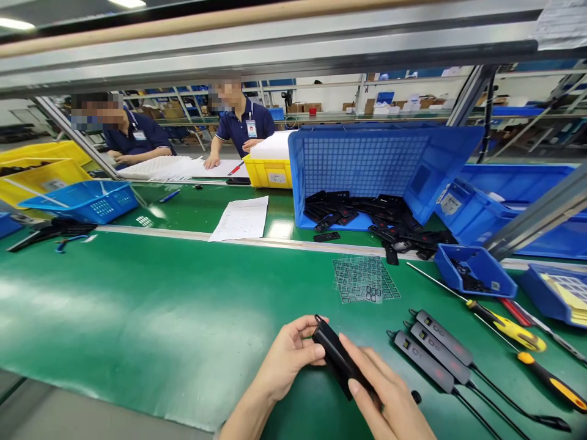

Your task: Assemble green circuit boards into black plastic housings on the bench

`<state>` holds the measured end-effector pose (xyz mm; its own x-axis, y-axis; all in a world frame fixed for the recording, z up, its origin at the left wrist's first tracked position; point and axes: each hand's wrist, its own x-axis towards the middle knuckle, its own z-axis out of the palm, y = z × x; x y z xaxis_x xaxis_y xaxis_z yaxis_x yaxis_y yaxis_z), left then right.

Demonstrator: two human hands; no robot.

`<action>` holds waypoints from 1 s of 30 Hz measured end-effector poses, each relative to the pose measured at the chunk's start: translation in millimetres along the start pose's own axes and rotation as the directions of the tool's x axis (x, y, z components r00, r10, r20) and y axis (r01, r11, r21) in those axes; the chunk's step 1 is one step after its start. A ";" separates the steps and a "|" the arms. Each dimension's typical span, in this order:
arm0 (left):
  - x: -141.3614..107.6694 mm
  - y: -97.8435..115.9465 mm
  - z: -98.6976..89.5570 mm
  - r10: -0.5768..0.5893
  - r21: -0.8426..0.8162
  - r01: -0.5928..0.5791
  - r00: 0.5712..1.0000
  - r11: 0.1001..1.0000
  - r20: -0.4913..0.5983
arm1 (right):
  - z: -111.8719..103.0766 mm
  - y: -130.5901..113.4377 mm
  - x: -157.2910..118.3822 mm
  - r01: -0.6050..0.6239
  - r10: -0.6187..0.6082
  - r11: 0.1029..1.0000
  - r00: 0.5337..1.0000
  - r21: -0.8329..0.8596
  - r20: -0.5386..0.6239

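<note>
Both of my hands grip a slim black handheld device housing (338, 354) above the green bench. My left hand (291, 354) pinches its far end, near a small loop, between thumb and fingers. Along the near part, my right hand (385, 385) has its fingers on top and its thumb at the side. The underside of the housing is hidden. To the right lie three finished-looking grey devices (424, 360) with small screens, loops and thin black stems. A small round black part (416, 396) sits beside my right hand.
Sheets of small square stickers (365, 279) lie ahead. Behind them a tipped blue crate (316, 165) spills black casings (389, 220). At right are screwdrivers (518, 330) and a small blue bin (477, 269). A paper sheet (241, 218) lies mid-bench; two co-workers (245, 125) sit opposite.
</note>
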<state>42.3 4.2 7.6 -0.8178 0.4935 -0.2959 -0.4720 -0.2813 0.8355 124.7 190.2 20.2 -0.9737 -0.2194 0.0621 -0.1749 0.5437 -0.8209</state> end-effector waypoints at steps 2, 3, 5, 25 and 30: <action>-1.9 -2.3 4.8 0.049 -0.048 -0.051 0.998 0.998 -0.040 | 1.4 -1.0 -0.8 0.049 -0.049 0.998 0.999 -0.039 -0.018; -2.7 -3.9 6.5 0.076 -0.061 -0.079 0.995 0.995 -0.059 | 1.6 -1.2 -1.3 0.065 -0.066 0.996 0.998 -0.056 -0.023; -3.9 -7.1 8.7 0.115 -0.067 -0.121 0.989 0.990 -0.093 | 1.1 -1.3 -1.7 0.072 -0.074 0.994 0.997 -0.084 -0.025; -11.3 -18.1 18.0 0.187 -0.206 -0.239 0.953 0.949 -0.240 | 15.2 16.0 2.5 -0.063 0.059 0.995 0.997 -0.081 -0.057; -10.0 -21.2 19.0 0.242 -0.158 -0.293 0.930 0.943 -0.278 | 22.1 22.0 -0.5 0.042 -0.059 0.992 0.987 -0.117 -0.148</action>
<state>66.7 20.8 1.6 -0.9660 0.1620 -0.2015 -0.2577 -0.5402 0.8011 124.6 184.4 -10.5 -0.9725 -0.1291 0.1938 -0.2315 0.6251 -0.7454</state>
